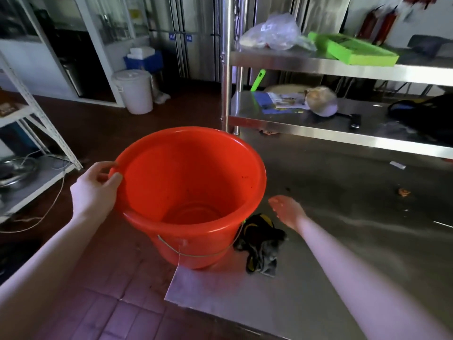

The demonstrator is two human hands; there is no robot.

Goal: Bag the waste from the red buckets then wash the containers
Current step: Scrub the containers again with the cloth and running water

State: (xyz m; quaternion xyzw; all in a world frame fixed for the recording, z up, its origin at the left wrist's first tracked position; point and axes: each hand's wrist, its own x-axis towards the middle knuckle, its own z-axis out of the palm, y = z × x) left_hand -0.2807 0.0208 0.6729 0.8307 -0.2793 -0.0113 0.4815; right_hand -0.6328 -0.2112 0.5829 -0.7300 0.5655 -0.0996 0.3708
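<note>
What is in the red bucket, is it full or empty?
Empty. You can see right down to the bare bottom of the bucket; only a few dark specks cling to its inside wall.

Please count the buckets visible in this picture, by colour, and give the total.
Red: 1, the red bucket, whose rim the left hand grips.
White: 1, the white lidded bucket on the floor behind.
Total: 2
</note>
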